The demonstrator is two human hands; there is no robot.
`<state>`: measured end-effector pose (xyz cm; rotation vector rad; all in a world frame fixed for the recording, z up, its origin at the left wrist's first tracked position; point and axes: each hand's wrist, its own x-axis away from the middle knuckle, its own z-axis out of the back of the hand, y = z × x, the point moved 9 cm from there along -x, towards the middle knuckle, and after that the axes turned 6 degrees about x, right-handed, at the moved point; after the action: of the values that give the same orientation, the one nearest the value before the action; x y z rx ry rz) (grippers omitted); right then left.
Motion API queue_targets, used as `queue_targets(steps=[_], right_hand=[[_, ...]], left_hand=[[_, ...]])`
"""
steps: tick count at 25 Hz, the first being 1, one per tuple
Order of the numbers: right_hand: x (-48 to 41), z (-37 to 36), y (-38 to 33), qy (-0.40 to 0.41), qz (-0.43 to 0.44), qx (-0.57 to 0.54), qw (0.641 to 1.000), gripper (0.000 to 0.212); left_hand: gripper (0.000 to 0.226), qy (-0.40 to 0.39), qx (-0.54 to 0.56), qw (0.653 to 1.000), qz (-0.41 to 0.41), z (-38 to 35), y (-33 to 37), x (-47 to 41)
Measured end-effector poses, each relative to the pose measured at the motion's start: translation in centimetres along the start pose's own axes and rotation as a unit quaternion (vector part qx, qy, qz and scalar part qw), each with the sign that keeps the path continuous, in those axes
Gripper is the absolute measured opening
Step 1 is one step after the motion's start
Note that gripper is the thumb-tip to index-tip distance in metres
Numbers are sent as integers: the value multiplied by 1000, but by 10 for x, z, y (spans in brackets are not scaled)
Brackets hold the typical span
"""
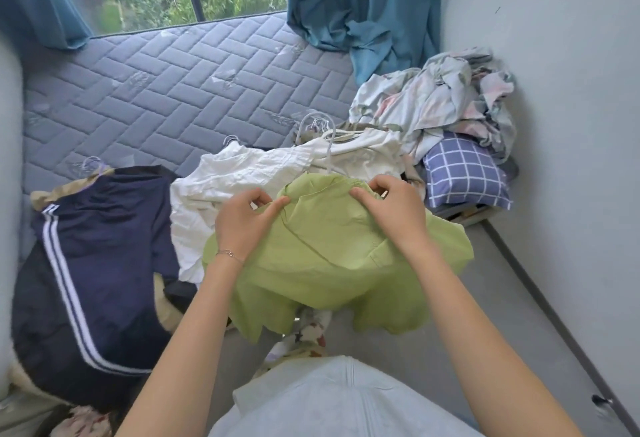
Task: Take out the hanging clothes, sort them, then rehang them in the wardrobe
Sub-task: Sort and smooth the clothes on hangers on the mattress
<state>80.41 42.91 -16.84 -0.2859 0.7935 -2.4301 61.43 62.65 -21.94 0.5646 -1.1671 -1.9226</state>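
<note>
- While I watch through the head camera, both hands hold a light green cotton shirt [332, 246] up in front of the body, over the near edge of the quilted grey-blue mattress [156, 90].
- I see the left hand [242, 221] pinching the shirt's top edge on its left side, thumb and fingers curled into the fabric.
- I see the right hand [391, 208] pinching the top edge on the right, fingers bent over the cloth.
- A white plastic hanger [329, 156] sticks up just behind the shirt's top, between the hands.
- Beyond it on the mattress lie a crumpled white garment [235, 180] and, to the left, a navy garment with white side stripes [104, 246].
- A heap of floral bedding [443, 97] sits on a blue checked pillow [464, 173] by the wall.
</note>
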Motion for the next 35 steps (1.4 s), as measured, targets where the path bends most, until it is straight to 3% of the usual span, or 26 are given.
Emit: queue_targets(steps=[11, 24, 29, 35], right_hand=[[-167, 58, 54, 17, -8, 42, 999, 39], [-393, 97, 116, -67, 105, 37, 991, 35], [-468, 33, 149, -136, 95, 27, 986, 31], [-550, -136, 209, -200, 84, 13, 976, 26]], left_hand=[[31, -23, 13, 1000, 15, -123, 57, -142], [32, 124, 18, 990, 70, -248, 118, -249], [26, 133, -23, 988, 80, -289, 83, -309], [17, 106, -16, 989, 104, -357, -66, -394]])
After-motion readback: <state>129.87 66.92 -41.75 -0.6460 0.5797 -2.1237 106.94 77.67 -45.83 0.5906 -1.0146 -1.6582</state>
